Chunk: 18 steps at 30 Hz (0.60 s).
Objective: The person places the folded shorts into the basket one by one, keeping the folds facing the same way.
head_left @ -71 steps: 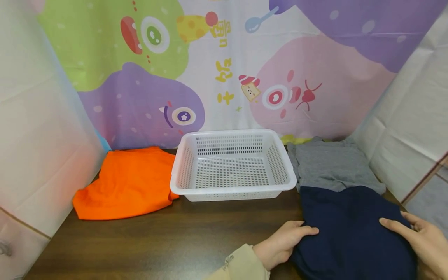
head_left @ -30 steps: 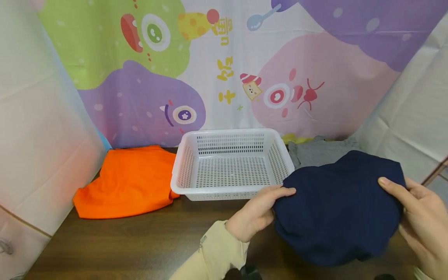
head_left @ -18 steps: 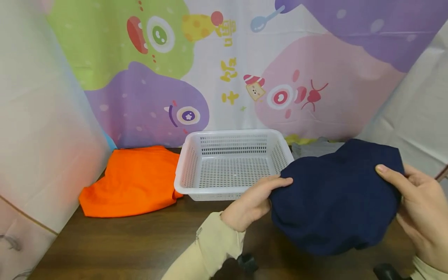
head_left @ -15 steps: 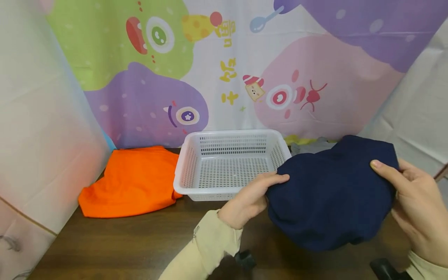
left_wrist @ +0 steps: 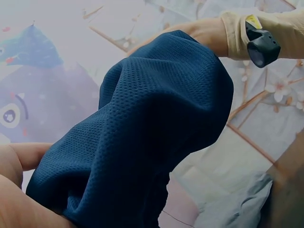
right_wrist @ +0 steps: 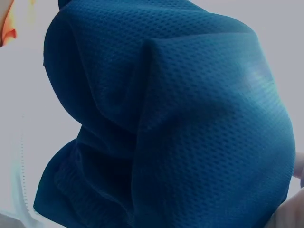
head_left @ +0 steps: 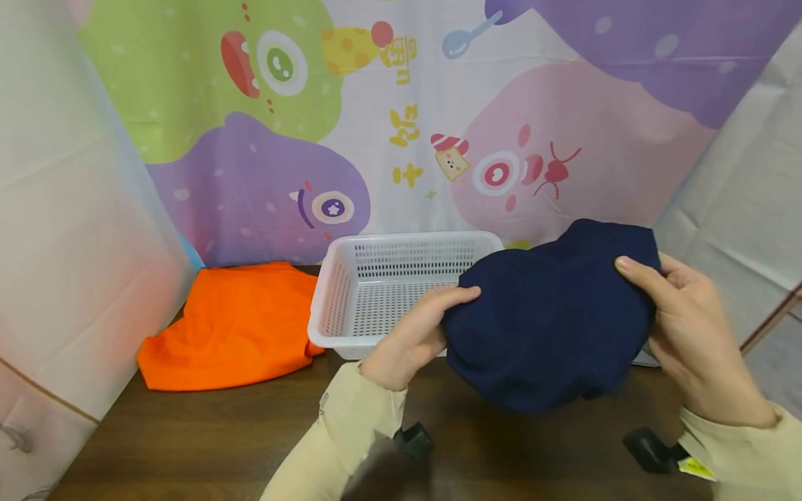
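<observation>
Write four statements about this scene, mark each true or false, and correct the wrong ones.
1. The left hand and right hand both hold the navy cloth. True.
2. The orange cloth lies on the table, beside the basket. True.
3. The navy cloth lies flat inside the basket. False: it is held up, hiding part of the basket in the head view.
4. The basket is solid all round. False: it is perforated.

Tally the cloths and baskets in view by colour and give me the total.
Orange: 1, the smooth orange cloth
Navy blue: 1, the navy-blue cloth with a dimpled texture
Grey: 1, the soft grey cloth, only partly visible
White: 1, the rectangular white plastic basket with slotted walls
Total: 4
</observation>
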Motion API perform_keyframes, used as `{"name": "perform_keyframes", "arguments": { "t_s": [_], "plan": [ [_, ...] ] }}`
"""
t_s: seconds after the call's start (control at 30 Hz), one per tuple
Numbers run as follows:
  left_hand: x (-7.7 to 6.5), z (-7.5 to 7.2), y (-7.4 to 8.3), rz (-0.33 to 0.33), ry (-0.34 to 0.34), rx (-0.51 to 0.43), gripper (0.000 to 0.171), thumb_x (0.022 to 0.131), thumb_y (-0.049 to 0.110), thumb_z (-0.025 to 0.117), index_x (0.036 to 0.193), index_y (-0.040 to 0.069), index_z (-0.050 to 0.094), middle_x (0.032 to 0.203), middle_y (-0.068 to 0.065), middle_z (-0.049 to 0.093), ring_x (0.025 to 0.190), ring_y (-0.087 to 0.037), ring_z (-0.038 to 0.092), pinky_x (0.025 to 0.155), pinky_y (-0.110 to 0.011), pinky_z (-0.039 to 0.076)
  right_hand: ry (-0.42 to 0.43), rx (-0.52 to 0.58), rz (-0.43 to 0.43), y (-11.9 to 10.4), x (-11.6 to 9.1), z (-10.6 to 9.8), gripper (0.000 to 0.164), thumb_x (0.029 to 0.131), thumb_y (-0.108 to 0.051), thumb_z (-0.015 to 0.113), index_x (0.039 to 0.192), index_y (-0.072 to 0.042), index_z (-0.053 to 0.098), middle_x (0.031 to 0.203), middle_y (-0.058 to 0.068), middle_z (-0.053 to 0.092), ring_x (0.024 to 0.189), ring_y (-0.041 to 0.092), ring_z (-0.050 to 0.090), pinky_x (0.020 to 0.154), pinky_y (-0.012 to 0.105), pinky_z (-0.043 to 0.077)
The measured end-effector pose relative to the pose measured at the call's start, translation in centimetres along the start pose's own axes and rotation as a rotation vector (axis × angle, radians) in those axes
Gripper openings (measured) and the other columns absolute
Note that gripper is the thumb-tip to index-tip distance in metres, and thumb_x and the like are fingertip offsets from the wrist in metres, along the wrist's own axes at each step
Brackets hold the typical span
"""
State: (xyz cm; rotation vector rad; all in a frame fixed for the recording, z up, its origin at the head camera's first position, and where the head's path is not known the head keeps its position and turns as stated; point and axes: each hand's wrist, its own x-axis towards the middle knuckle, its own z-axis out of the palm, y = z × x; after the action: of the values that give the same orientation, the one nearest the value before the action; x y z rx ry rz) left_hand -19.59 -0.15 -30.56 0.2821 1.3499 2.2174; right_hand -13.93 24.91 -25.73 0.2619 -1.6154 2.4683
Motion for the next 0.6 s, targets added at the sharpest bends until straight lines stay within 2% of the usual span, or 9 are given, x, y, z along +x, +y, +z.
{"name": "perform_keyframes", "arguments": {
  "t_s": [0.07,0.13,0.23,0.3,0.37,0.6],
  "plan": [
    [0.0,-0.3,0.3,0.010,0.019,-0.019,0.020,0.089,0.013,0.049,0.106,0.006,0.057,0.102,0.001,0.059,0.088,-0.012,0.057,0.079,-0.025,0.046,-0.002,0.002,-0.003,0.2,0.4,0.6,0.019,0.089,0.000,0.052,0.104,-0.001,0.063,0.093,0.006,0.067,0.072,0.016,0.065,0.059,0.026,0.053],
    [-0.1,-0.6,0.6,0.020,0.043,-0.033,0.018,0.089,0.013,0.049,0.104,0.007,0.058,0.104,0.001,0.058,0.089,-0.012,0.057,0.080,-0.025,0.046,-0.014,0.014,-0.004,0.5,0.8,1.3,0.017,0.089,-0.001,0.053,0.102,0.000,0.064,0.091,0.006,0.067,0.071,0.015,0.065,0.059,0.025,0.053],
    [-0.2,-1.1,1.1,0.042,0.075,-0.050,0.015,0.090,0.011,0.048,0.092,0.010,0.063,0.100,0.001,0.059,0.087,-0.012,0.057,0.079,-0.025,0.046,-0.036,0.045,-0.005,0.8,1.5,2.0,0.014,0.088,-0.001,0.054,0.098,0.000,0.064,0.088,0.006,0.067,0.069,0.015,0.065,0.059,0.025,0.053],
    [-0.2,-1.5,1.4,0.050,0.083,-0.058,0.019,0.091,0.011,0.047,0.082,0.015,0.063,0.095,0.002,0.060,0.083,-0.012,0.058,0.077,-0.024,0.046,-0.049,0.066,0.006,1.0,1.9,2.4,0.012,0.088,-0.001,0.054,0.096,0.000,0.063,0.085,0.006,0.067,0.068,0.015,0.064,0.058,0.026,0.053],
    [-0.3,-1.9,1.8,0.055,0.086,-0.066,0.022,0.092,0.011,0.046,0.080,0.016,0.063,0.092,0.003,0.060,0.082,-0.011,0.058,0.075,-0.024,0.047,-0.060,0.072,0.020,1.2,2.4,2.7,0.010,0.088,-0.002,0.055,0.094,0.000,0.063,0.083,0.006,0.066,0.067,0.015,0.064,0.058,0.026,0.053],
    [-0.5,-3.4,2.9,0.071,0.116,-0.110,0.018,0.093,0.012,0.043,0.090,0.012,0.061,0.090,0.004,0.061,0.080,-0.010,0.058,0.073,-0.024,0.047,-0.037,-0.052,0.093,2.0,4.0,3.8,0.009,0.085,-0.012,0.062,0.091,-0.005,0.065,0.081,0.001,0.065,0.065,0.011,0.062,0.059,0.023,0.052]
  ]
}}
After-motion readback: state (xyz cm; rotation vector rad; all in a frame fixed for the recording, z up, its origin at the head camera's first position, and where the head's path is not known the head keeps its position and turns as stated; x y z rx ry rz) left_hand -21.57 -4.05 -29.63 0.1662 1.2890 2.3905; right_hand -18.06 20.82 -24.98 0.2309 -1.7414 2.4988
